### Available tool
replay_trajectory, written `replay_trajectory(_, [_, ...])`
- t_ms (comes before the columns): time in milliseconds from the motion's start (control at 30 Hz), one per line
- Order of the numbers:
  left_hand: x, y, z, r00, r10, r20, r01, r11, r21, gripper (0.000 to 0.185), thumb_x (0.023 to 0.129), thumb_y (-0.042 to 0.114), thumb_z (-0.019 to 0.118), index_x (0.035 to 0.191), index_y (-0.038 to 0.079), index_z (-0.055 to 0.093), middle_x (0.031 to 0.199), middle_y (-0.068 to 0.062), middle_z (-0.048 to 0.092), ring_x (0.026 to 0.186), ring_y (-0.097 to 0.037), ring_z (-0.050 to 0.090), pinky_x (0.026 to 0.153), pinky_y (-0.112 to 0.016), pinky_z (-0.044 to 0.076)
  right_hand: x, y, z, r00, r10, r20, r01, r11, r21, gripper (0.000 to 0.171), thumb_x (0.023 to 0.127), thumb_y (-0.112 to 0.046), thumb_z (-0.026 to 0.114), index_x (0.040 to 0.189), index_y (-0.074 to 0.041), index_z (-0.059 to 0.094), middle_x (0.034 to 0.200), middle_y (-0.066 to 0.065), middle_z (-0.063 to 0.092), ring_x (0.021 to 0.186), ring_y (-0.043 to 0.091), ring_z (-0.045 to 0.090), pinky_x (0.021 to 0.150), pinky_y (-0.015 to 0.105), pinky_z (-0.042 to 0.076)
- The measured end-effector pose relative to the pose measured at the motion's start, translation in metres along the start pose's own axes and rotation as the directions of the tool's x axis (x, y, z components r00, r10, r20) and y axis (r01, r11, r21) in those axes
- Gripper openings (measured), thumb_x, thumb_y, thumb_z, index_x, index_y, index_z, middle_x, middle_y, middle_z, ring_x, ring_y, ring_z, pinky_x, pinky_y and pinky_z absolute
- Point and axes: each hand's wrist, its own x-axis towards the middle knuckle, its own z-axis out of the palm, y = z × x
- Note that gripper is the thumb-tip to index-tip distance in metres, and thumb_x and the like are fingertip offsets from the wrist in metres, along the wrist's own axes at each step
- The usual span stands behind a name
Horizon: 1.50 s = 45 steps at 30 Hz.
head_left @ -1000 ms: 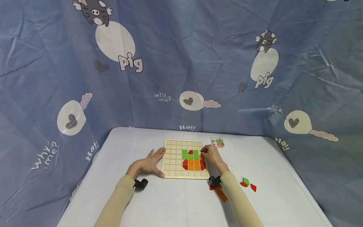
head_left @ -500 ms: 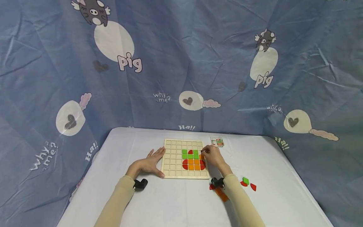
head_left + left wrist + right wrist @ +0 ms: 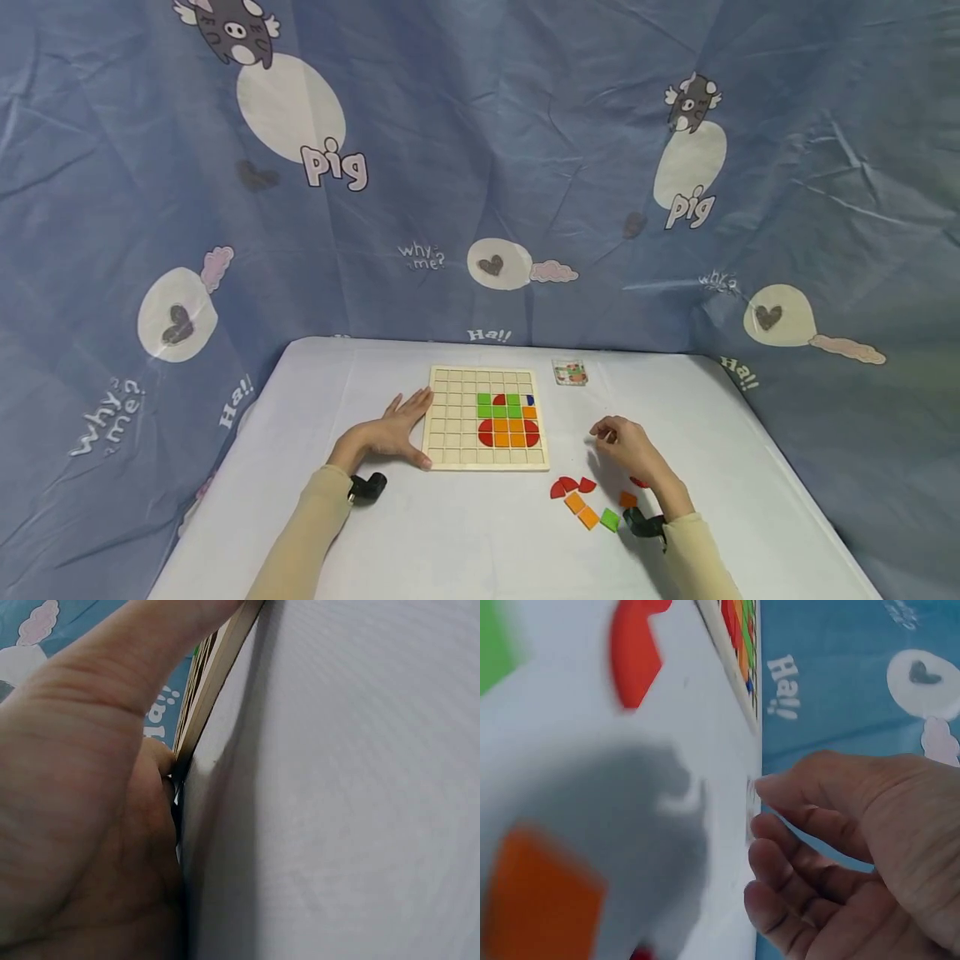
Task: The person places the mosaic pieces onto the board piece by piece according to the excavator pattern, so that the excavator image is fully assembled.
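A pale wooden grid board [image 3: 450,433] lies on the white table with green, red and orange tiles set in its right half. In its upper right sits a small dark blue tile [image 3: 529,401]. My left hand [image 3: 390,432], fingers spread, rests against the board's left side, thumb at the lower corner; the left wrist view shows the board's edge [image 3: 214,682] beside the thumb. Right of the board, my right hand [image 3: 628,446] hovers over the table, fingers loosely bent, holding nothing. In the right wrist view a gap shows between the thumb and fingertips [image 3: 769,862].
Loose tiles lie in front of my right hand: red curved pieces [image 3: 568,483], orange squares [image 3: 588,517] and a green square [image 3: 611,520]. A small printed card [image 3: 570,372] lies beyond the board's right corner. A blue patterned cloth [image 3: 420,167] stands behind the table.
My right hand has left the board's right edge and moved right and nearer. The blue tile, earlier hidden by that hand, now shows on the board. The left hand stays put.
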Motion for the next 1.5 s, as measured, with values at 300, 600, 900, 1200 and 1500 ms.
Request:
replay_trajectory(300, [-0.003,0.001,-0.003,1.000,0.005,-0.007,-0.005,1.000,-0.007,0.135,0.063,0.058,0.083,0.153,-0.002,0.002,0.163,-0.016,-0.005,0.151,-0.033,-0.004,0.120,-0.056,-0.009,-0.046,0.013,0.007,0.989,0.123,0.078,-0.126,0.991,0.034,0.012,0.083,-0.010,0.074,0.093,-0.011,0.067,0.081,-0.003,0.061,0.073,0.010,0.052,0.061,0.020,0.047])
replay_trajectory(600, [-0.001,0.001,-0.002,1.000,0.002,-0.005,-0.003,1.000,-0.006,0.135,0.063,0.059,0.083,0.154,0.000,0.001,0.163,-0.014,-0.005,0.151,-0.031,-0.005,0.120,-0.054,-0.010,-0.062,0.009,0.020,0.993,0.092,0.068,-0.095,0.994,0.051,0.020,0.081,-0.020,0.078,0.096,-0.012,0.067,0.085,-0.004,0.060,0.073,0.007,0.052,0.062,0.018,0.047])
replay_trajectory(900, [-0.002,0.002,-0.002,1.000,0.003,-0.005,-0.003,1.000,-0.014,0.134,0.063,0.056,0.084,0.154,0.000,0.002,0.163,-0.014,-0.006,0.151,-0.030,-0.006,0.120,-0.054,-0.011,-0.049,0.001,0.031,0.997,0.061,0.043,-0.059,0.997,-0.057,0.032,0.079,-0.011,0.077,0.109,-0.019,0.068,0.102,-0.006,0.057,0.080,0.008,0.050,0.067,0.020,0.049])
replay_trajectory(1200, [-0.002,0.002,-0.002,1.000,0.005,-0.009,-0.005,1.000,-0.012,0.134,0.063,0.056,0.083,0.154,0.000,0.002,0.163,-0.014,-0.005,0.151,-0.031,-0.005,0.120,-0.054,-0.010,-0.041,-0.006,0.034,0.994,0.062,0.089,-0.055,0.995,-0.082,0.016,0.082,-0.008,0.075,0.093,-0.020,0.072,0.088,-0.009,0.059,0.077,0.006,0.053,0.071,0.026,0.053])
replay_trajectory(1500, [-0.002,0.002,-0.001,1.000,0.011,-0.008,-0.011,1.000,-0.016,0.134,0.064,0.055,0.083,0.153,-0.002,0.002,0.162,-0.017,-0.004,0.150,-0.034,-0.004,0.120,-0.057,-0.009,-0.043,-0.009,0.032,0.980,-0.058,0.191,0.066,0.997,-0.040,0.015,0.085,-0.024,0.074,0.100,-0.021,0.070,0.095,-0.010,0.058,0.081,0.008,0.051,0.070,0.021,0.049])
